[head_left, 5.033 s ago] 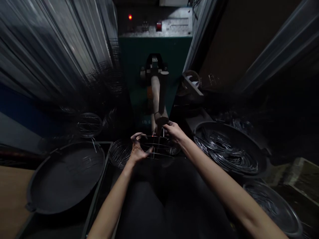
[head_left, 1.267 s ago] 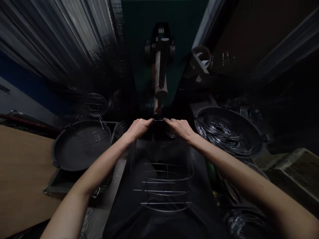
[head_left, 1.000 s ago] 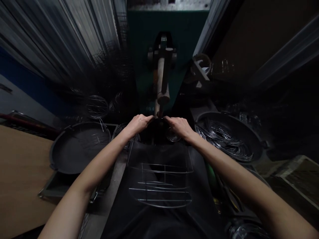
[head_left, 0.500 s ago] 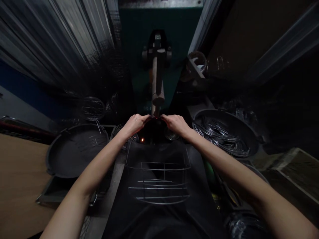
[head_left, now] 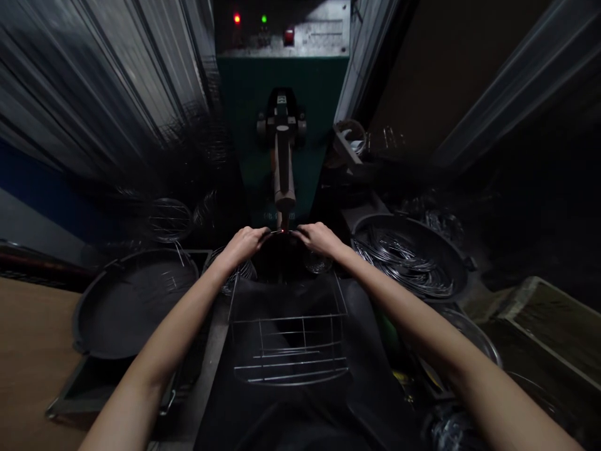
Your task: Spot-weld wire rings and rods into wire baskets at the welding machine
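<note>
A wire basket frame [head_left: 288, 347] rests over my dark lap, its far rim raised up under the tip of a spot welder's electrode arm [head_left: 282, 172]. My left hand [head_left: 243, 243] is closed on the rim just left of the tip. My right hand [head_left: 315, 237] is closed on the rim just right of it. A small red glow shows at the tip between the two hands. The welder's green body [head_left: 282, 94] stands straight ahead, with a red and a green light lit on its panel.
A large dark round pan [head_left: 134, 304] sits at the left on a wooden surface. A second pan [head_left: 408, 266] full of wire rings stands at the right. Finished wire pieces [head_left: 169, 219] are piled behind at the left. Corrugated metal walls close in on both sides.
Five seconds ago the wire frame lay flat under the tip between my hands; now it hangs over my lap with only the rim at the tip. Since 0.5 s ago my head tilted up.
</note>
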A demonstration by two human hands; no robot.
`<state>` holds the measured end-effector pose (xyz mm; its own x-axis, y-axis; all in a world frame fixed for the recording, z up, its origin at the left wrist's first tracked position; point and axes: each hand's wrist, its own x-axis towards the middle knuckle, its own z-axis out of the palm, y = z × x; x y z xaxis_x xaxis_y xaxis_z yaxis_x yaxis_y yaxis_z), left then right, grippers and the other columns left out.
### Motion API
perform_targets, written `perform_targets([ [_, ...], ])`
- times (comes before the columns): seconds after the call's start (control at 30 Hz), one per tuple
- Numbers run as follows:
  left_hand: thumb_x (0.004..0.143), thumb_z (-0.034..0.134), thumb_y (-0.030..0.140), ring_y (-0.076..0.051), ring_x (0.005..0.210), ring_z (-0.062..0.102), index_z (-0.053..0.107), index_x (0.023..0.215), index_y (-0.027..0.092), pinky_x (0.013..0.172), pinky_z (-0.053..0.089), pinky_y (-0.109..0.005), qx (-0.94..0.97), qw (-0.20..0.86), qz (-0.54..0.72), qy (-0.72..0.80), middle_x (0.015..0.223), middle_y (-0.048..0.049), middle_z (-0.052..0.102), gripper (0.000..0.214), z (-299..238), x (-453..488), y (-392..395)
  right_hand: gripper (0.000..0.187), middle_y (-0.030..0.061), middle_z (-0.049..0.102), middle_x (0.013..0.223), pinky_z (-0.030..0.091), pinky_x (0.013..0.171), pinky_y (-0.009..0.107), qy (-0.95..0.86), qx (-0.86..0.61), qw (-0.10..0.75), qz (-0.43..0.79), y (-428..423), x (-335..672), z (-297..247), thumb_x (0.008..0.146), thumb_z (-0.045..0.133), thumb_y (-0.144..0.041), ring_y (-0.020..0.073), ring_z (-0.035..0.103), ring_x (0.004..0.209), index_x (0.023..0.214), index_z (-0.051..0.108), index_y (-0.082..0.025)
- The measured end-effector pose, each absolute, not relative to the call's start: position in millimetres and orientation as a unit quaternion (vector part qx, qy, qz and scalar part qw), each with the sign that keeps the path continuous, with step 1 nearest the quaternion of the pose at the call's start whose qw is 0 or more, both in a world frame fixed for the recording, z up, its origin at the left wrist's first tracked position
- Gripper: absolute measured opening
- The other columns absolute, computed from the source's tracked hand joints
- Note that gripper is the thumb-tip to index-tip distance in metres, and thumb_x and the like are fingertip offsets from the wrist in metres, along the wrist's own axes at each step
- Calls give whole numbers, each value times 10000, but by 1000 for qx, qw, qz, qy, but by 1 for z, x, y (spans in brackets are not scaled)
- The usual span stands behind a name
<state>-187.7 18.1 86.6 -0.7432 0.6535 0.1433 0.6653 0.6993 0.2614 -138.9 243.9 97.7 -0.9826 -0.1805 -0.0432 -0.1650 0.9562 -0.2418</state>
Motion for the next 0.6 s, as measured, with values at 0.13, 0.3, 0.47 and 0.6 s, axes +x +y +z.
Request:
perform_targets([
  [0.13,940,422,307,-129,547,476,621,908,155,550,267,-239,-347,20,-163,-923,662,-38,577,252,88,-183,23,351,53,625,948,355,713,167,982,-92,49,-156,258,-135,92,998,350,-367,120,578,848,1011,632,-159],
  [0.3,944,405,352,-135,553,483,624,929,171,546,262,-238,-332,17,-179,-926,669,-43,579,285,85,-182,26,325,53,622,997,377,780,181,982,-57,47,-172,262,-133,92,990,374,-346,145,578,925,1059,635,-166],
  [0.47,942,406,364,-127,527,466,629,890,167,528,242,-235,-344,32,-184,-920,640,-41,574,302,81,-185,25,362,54,615,1040,408,775,167,936,-40,152,-316,277,-124,103,986,373,-341,132,581,917,1108,632,-120],
  [0.6,934,404,361,-130,543,493,626,936,166,531,264,-233,-335,43,-201,-920,664,-47,593,296,80,-184,30,388,71,621,990,409,711,154,903,-35,169,-394,286,-117,101,972,395,-352,114,572,849,1074,626,-58],
])
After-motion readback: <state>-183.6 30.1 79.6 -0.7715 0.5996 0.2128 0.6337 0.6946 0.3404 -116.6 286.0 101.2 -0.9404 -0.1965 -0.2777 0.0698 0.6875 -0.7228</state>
